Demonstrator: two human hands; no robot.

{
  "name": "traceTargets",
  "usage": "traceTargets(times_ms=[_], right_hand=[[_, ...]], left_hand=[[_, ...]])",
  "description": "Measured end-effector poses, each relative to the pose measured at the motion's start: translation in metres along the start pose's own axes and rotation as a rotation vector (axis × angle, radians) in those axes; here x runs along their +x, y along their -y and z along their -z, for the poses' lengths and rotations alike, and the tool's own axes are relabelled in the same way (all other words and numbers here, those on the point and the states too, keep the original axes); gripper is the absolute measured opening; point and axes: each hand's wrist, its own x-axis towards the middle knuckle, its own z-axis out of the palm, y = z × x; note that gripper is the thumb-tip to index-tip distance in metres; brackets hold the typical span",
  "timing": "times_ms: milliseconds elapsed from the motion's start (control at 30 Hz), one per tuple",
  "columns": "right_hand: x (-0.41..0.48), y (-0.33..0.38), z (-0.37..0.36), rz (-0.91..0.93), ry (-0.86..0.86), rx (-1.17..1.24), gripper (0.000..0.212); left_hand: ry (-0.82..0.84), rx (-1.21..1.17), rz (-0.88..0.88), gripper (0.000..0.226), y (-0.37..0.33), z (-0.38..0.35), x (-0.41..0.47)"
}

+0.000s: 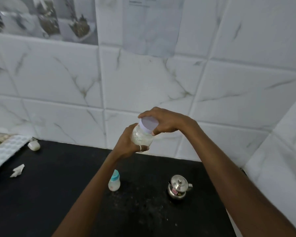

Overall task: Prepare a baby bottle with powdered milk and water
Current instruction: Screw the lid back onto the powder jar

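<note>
I hold a clear plastic jar of white milk powder (141, 136) up in the air in front of the tiled wall, tilted to the right. My left hand (126, 142) wraps around the jar's body from below. My right hand (166, 121) grips the rim of its pale lilac lid (148, 124). The lid sits on the jar. Below, on the black counter (58, 194), stands a small baby bottle (114, 181) with a light blue cap, upright and untouched. To its right stands a small lidded steel pot (178, 187).
At the counter's left edge lie a white patterned tray (5, 150), a small white object (34, 145) and a crumpled white scrap (17, 171). White marble-look tiles rise behind the counter and along the right side. Powder specks dust the counter near the bottle.
</note>
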Motion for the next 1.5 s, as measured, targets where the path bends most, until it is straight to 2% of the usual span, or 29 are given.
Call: traceTargets(times_ms=[67,133,400,467,533,600,633,667,700,767,800,867,967,1033,1100,1167,1267,1400,1500], right_hand=[[0.006,0.012,0.006,0.031,0.023,-0.042,0.078],[0.011,0.022,0.008,0.057,0.032,-0.068,0.077],[0.021,0.039,0.013,0.126,0.01,-0.109,0.076],[0.025,0.038,0.011,0.109,-0.009,-0.094,0.074],[0.027,0.037,0.007,0.077,-0.029,-0.068,0.072],[0.028,0.037,0.003,0.04,-0.053,-0.051,0.069],[0.028,0.037,0.001,0.021,-0.069,-0.049,0.068],[0.028,0.037,-0.001,-0.002,-0.089,-0.04,0.068],[0.028,0.037,-0.003,-0.035,-0.107,-0.019,0.068],[0.029,0.04,-0.009,-0.114,-0.136,0.017,0.073],[0.03,0.041,-0.014,-0.148,-0.149,-0.004,0.076],[0.032,0.041,-0.024,-0.207,-0.18,-0.088,0.082],[0.029,0.039,-0.031,-0.265,-0.221,-0.136,0.089],[0.023,0.034,-0.029,-0.252,-0.23,-0.139,0.091],[0.014,0.031,-0.02,-0.154,-0.216,-0.088,0.087],[0.003,0.03,-0.01,0.002,-0.161,-0.031,0.084],[-0.006,0.035,0.001,0.158,-0.049,-0.071,0.089],[-0.006,0.043,0.001,0.213,-0.016,-0.11,0.086],[-0.004,0.046,-0.001,0.215,-0.088,-0.091,0.076]], left_hand=[[0.036,0.076,-0.05,0.067,-0.013,0.012,0.004],[0.03,0.093,-0.073,0.055,-0.023,0.024,0.005],[-0.015,0.07,-0.089,0.069,-0.029,0.045,-0.006],[-0.037,0.114,0.01,0.076,-0.024,0.041,-0.005],[-0.109,0.24,0.165,0.068,-0.029,0.03,0.002],[-0.143,0.147,0.258,0.055,-0.023,0.026,-0.006],[-0.217,0.131,0.328,0.054,-0.029,0.025,-0.006],[-0.295,0.139,0.382,0.055,-0.032,0.019,-0.003],[-0.336,0.2,0.3,0.061,-0.032,0.014,-0.005],[-0.391,0.198,0.068,0.087,-0.015,0.003,-0.024],[-0.441,0.176,0.025,0.099,-0.015,-0.003,-0.027],[-0.501,0.174,0.0,0.105,-0.015,-0.01,-0.03],[-0.429,0.088,-0.032,0.09,-0.021,-0.004,-0.031],[-0.306,0.012,-0.034,0.087,-0.023,0.008,-0.031],[-0.12,-0.014,-0.02,0.083,-0.026,0.024,-0.031],[0.049,-0.016,-0.011,0.089,-0.023,0.041,-0.028],[0.199,0.033,-0.059,0.101,-0.025,0.066,-0.02],[0.301,0.044,-0.119,0.1,-0.041,0.077,-0.01],[0.272,0.053,-0.079,0.1,-0.045,0.076,-0.011]])
